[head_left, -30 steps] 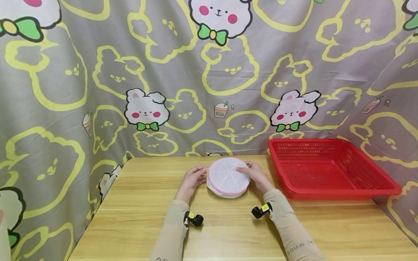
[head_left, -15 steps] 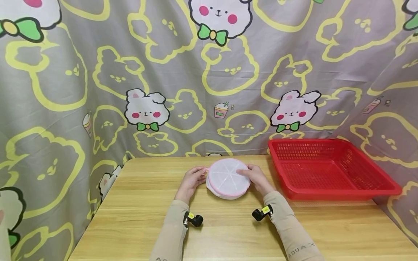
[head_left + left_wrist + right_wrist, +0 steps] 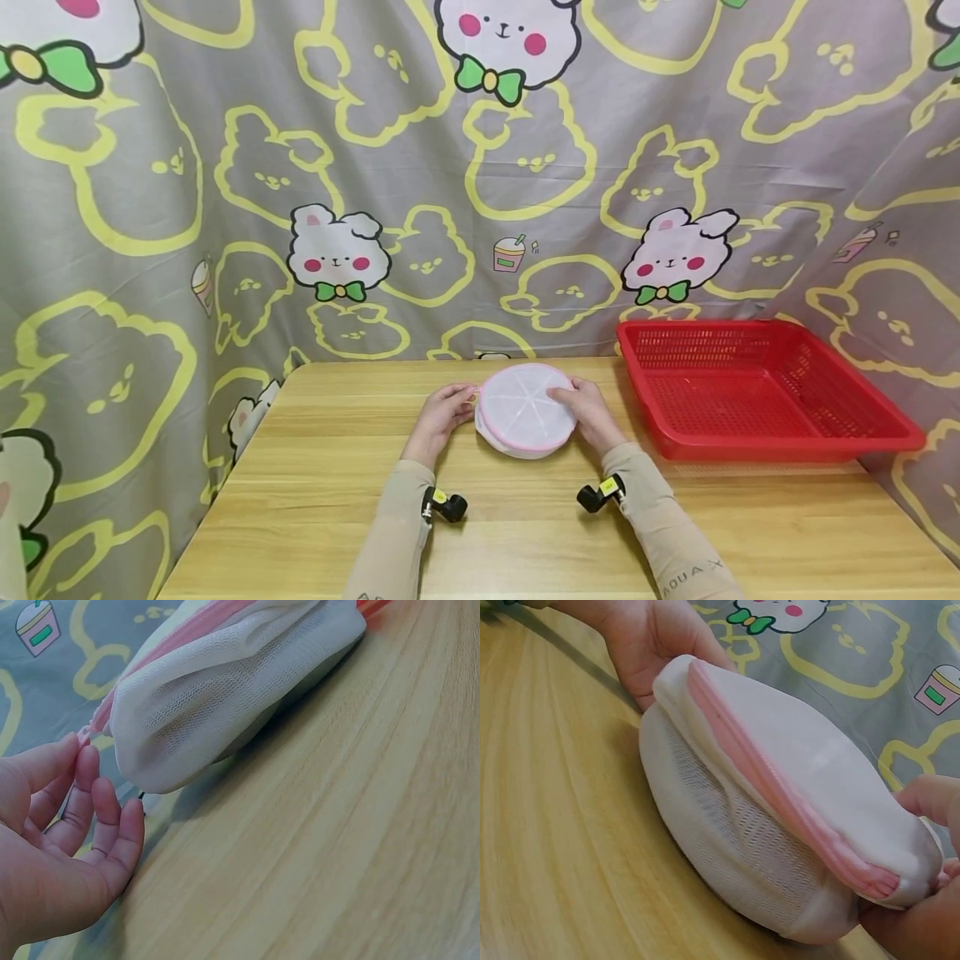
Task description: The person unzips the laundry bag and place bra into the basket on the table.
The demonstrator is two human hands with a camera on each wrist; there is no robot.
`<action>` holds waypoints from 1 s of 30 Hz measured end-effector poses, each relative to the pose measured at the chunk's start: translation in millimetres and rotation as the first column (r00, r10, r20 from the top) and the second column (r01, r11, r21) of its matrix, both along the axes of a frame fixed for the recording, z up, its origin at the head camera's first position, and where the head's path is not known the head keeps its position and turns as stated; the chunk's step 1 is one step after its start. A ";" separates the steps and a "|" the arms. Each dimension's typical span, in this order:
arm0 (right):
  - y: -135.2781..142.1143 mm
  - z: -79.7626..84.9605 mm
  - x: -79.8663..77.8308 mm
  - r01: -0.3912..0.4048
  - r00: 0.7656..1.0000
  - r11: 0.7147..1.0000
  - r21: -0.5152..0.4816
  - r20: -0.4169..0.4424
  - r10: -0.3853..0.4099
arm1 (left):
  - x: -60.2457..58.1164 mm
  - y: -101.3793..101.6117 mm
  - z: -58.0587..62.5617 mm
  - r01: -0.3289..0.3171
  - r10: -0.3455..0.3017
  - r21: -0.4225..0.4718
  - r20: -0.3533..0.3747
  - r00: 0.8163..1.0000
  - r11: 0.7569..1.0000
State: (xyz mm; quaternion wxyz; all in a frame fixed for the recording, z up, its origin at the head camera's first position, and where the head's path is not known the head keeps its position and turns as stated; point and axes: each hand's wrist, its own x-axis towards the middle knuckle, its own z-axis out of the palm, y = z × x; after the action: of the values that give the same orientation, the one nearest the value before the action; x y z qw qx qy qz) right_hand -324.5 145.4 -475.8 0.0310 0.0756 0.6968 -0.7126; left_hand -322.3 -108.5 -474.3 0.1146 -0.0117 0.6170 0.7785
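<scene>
A round white mesh laundry bag with a pink zipper round its top edge sits on the wooden table, tilted slightly toward me. My left hand is at its left side. In the left wrist view, the thumb and forefinger of that hand pinch a small pink tab at the zipper's end, the other fingers loosely bent. On the bag's right side my right hand grips the edge, thumb on the top panel and fingers behind. The right wrist view shows the mesh side wall and the pink zipper band running along it.
A red plastic basket with perforated sides stands at the table's right rear. The wooden table ends at the back against a grey curtain with cartoon prints, which also hangs on both sides.
The bag and my right hand have shifted very slightly right and down. My left hand keeps its pinch in about the same place.
</scene>
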 end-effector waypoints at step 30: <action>-10.8 -7.1 -1.4 0.268 0.961 0.957 0.111 -0.109 -0.256 | -7.4 2.7 -9.1 -0.029 0.029 0.001 0.008 1.000 1.000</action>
State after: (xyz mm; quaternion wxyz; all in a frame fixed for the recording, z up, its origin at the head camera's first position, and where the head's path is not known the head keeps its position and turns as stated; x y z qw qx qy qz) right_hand -325.9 134.5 -482.9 -0.1010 0.1357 0.7245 -0.6682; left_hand -329.7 -105.7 -483.4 0.1058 -0.0235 0.6157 0.7805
